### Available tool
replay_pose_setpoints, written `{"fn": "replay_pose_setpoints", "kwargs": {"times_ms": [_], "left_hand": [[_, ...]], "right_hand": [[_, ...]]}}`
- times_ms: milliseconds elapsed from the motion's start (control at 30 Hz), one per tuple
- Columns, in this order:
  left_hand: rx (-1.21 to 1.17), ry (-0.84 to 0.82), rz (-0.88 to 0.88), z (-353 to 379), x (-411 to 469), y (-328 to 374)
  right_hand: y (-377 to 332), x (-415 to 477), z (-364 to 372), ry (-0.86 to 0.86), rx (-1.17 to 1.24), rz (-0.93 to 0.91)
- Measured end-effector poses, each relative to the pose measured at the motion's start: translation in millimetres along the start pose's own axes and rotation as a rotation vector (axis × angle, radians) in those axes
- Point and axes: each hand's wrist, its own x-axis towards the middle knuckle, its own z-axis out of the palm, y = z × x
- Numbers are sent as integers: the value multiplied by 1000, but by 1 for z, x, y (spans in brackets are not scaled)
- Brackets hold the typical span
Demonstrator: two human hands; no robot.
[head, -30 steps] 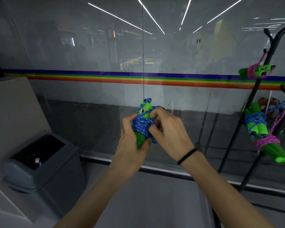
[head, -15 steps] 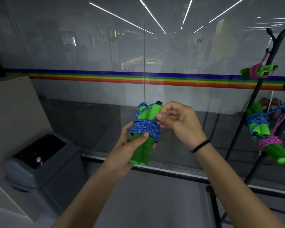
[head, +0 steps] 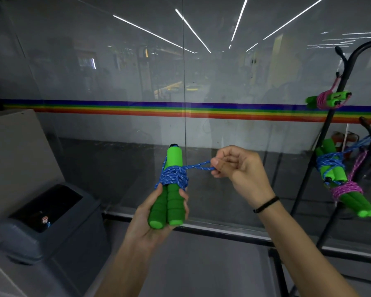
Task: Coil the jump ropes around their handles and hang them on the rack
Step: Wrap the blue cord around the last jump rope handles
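Left hand: our left hand [head: 159, 213] grips the lower ends of the green handles [head: 174, 207], fingers and thumb curled round the pair, which stands upright in front of us.
Jump rope: the blue rope [head: 173, 176] is coiled in a tight band round the middle of the two handles, just above our left fingers.
Right hand: our right hand [head: 240, 170] pinches a short loop [head: 199, 166] of that rope between thumb and forefinger, and the loop runs level from the coil to the pinch. A black wristband [head: 266, 203] sits on that wrist.
Rack: the black rack [head: 329, 118] stands at the right edge, well apart from our hands.
Hung ropes: a pink-wrapped bundle [head: 328, 99] hangs high on it. Lower down a blue-wrapped bundle [head: 330, 166] hangs with a second pink-wrapped bundle [head: 351, 196] touching it from below, both tilted.
Wall: a glass wall [head: 116, 82] fills the view ahead, dim, with reflected ceiling light strips [head: 193, 28] fanning across it.
Stripe: a rainbow stripe [head: 137, 108] runs level along the glass from left to right.
Floor: a plain grey floor [head: 191, 264] meets the glass at a black base rail [head: 223, 231].
Bin: a grey bin [head: 51, 236] with a dark top opening stands lower left, beside a pale grey cabinet [head: 13, 146].
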Motion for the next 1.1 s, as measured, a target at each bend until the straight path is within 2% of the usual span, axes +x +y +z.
{"fn": "replay_pose_setpoints", "kwargs": {"times_ms": [167,267,367,467,533,633,800,967,1100], "left_hand": [[-41,0,-19,-1,0,-1],[14,32,-58,-1,0,-1],[229,109,-136,0,0,-5],[474,249,-107,-4,4,-9],[624,268,-90,-6,7,-12],[733,325,-129,-12,13,-17],[648,359,-205,-23,32,-30],[411,251,-315,-24,71,-49],[581,201,-413,-15,104,-67]], "right_hand": [[3,1,2,21,21,2],[1,1,11,-28,-17,-22],[-5,4,22,-53,25,-27],[-6,7,32,-59,15,-43],[-4,6,37,-69,38,-37],[1,3,39,-65,33,-9],[11,0,8,-75,-140,132],[17,-5,-16,92,-138,116],[27,10,-39,72,-245,105]]}}
